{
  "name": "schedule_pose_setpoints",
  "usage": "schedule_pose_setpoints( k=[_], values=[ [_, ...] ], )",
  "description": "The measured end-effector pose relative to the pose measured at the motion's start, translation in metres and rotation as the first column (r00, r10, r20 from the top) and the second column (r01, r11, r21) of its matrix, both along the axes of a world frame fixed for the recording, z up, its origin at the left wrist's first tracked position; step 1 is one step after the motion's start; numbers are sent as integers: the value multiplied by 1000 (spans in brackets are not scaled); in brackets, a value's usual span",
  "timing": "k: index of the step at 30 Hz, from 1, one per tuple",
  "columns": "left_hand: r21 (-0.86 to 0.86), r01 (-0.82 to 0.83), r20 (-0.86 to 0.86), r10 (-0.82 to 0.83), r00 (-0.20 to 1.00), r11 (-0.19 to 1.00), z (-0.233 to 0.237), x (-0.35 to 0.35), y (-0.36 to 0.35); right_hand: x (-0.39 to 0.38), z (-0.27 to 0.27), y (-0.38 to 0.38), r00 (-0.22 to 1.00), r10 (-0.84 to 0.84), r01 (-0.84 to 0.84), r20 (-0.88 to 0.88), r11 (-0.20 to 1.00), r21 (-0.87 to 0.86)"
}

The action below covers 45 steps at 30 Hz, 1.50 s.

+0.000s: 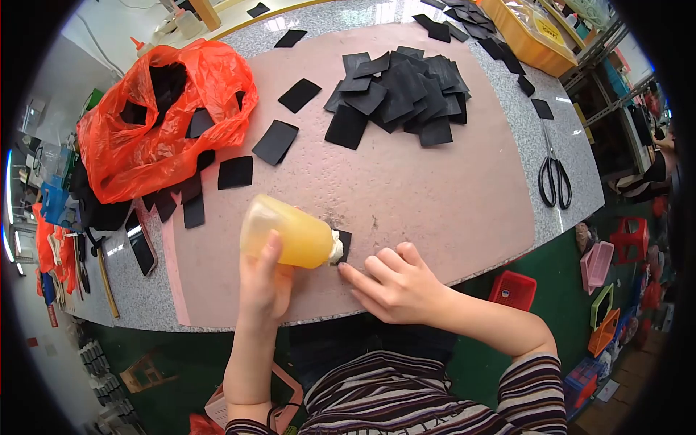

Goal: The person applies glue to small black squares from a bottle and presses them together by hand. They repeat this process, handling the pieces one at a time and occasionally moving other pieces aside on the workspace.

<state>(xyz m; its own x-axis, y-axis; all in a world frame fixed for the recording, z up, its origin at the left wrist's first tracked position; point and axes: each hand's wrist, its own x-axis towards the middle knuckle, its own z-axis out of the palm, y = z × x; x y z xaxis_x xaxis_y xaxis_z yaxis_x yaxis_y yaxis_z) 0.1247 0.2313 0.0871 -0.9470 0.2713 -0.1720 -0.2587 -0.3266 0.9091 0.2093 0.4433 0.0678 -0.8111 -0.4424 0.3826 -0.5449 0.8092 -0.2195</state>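
Observation:
My left hand (pixel 267 279) is closed around a translucent glue bottle (pixel 293 230) with yellow liquid inside. The bottle is tilted on its side, its whitish, crusted tip (pixel 336 247) pointing right, over a small black square (pixel 345 246). Much of that square is hidden behind the tip. At the square's near edge is my right hand (pixel 391 283), its index fingertip on the corner and the other fingers curled in. A pinkish mat (pixel 449 210) lies under both hands.
A pile of black squares (pixel 399 90) sits at the mat's far side. An orange plastic bag (pixel 167 130) holding black pieces is at the left, near a phone (pixel 141 243) and a hammer (pixel 107 279). Scissors (pixel 554 177) lie right; a yellow crate (pixel 525 36) stands behind.

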Motion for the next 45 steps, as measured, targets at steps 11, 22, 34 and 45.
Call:
schedule_pose_setpoints(
  k=[11, 22, 34, 45],
  values=[
    [-632, -314, -684, -319, 656, 708, 13, -3, -1, -2, -2, -4, 1000, 20, -20, -9, 999, -25],
    [-458, -456, -736, -38, 676, 763, 17, -12, -33, -50, 18, -4, 958, -119, 206, 262, 920, -333],
    [-332, -463, -613, 185, 768, 822, 19, -8, -70, -221, 47, 54, 939, -288, 268, -190, 955, -126],
    [-29, -7, -174, 2, 985, 1000, 14, -55, -29, -258, -15, -23, 990, 140, -136, -5, 956, -259]
  ],
)
